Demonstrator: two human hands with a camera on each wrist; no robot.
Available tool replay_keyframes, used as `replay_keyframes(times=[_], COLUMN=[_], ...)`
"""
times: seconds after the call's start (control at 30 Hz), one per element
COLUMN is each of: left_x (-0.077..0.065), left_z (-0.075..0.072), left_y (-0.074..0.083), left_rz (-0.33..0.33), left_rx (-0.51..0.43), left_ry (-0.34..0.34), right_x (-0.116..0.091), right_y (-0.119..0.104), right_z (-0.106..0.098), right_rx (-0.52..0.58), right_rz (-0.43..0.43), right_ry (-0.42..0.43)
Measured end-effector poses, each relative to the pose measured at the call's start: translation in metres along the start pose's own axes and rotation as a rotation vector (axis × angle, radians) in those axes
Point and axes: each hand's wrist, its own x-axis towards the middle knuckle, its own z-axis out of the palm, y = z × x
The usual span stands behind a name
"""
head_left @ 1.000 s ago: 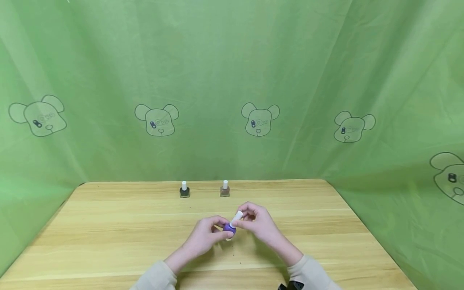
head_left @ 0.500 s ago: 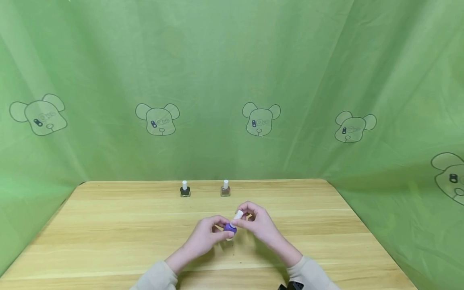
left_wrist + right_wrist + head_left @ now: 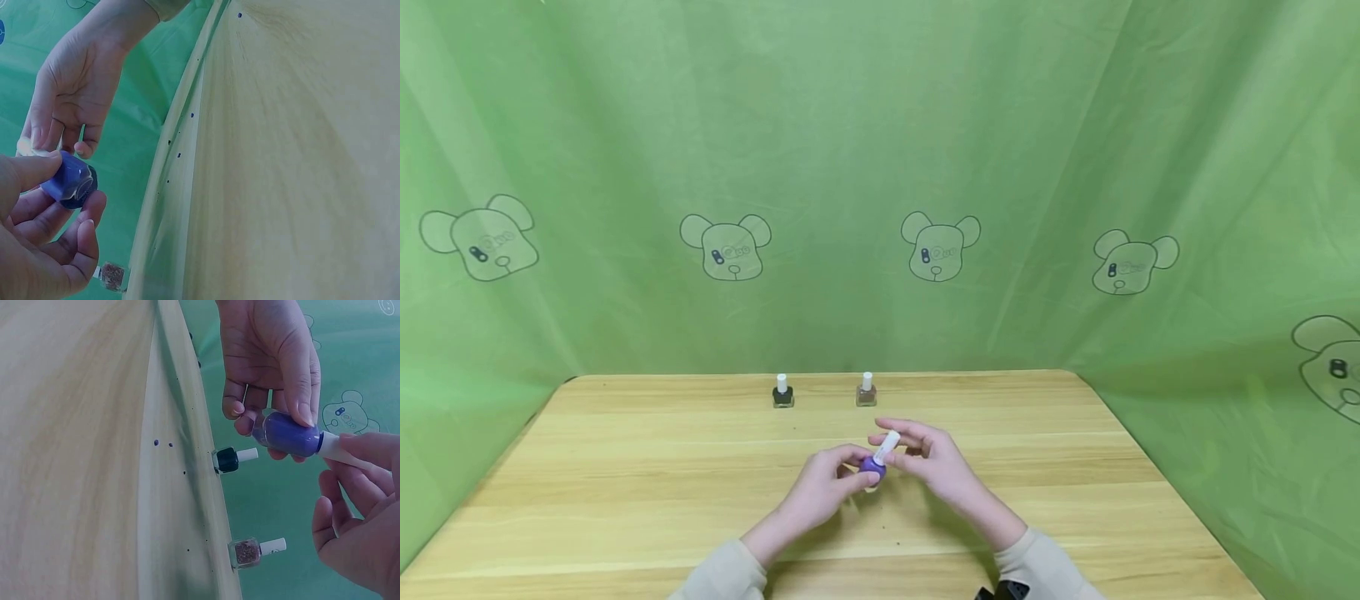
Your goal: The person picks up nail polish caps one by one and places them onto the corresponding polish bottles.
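Note:
A bottle of purple nail polish (image 3: 872,470) with a white cap (image 3: 887,447) is held tilted above the table, its cap pointing up and right in the head view. My left hand (image 3: 822,490) grips the purple glass body (image 3: 290,434) between thumb and fingers. At the cap is my right hand (image 3: 936,458), whose thumb and index finger pinch the white cap, as the right wrist view shows. The other right fingers reach out loosely past it. The cap sits on the bottle's neck.
Toward the table's far edge stand a black nail polish bottle (image 3: 783,395) and a brownish glitter one (image 3: 867,393), both white-capped. Small dark specks dot the wooden table (image 3: 625,483). A green curtain (image 3: 835,125) with bear-head drawings hangs around the table.
My right fingers have straightened and spread forward from their tighter curl around the cap. The purple bottle has shifted very slightly up and left; my left hand keeps its grip.

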Motion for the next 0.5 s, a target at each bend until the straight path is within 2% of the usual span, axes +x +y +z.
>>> replay_keyframes(times=[0.3,0.5], left_x=[-0.0013,-0.0018], left_z=[0.0003,0.0015], left_y=[0.0008,0.0021], left_rz=[0.008,-0.019], left_rx=[0.009,0.018], left_ry=[-0.010,-0.026], right_x=[0.0003,-0.0007], right_y=[-0.0013,-0.0045], right_z=[0.0018,0.0046], right_rx=[-0.100,-0.116], right_rz=[0.047,0.085], right_ry=[0.093,0.176])
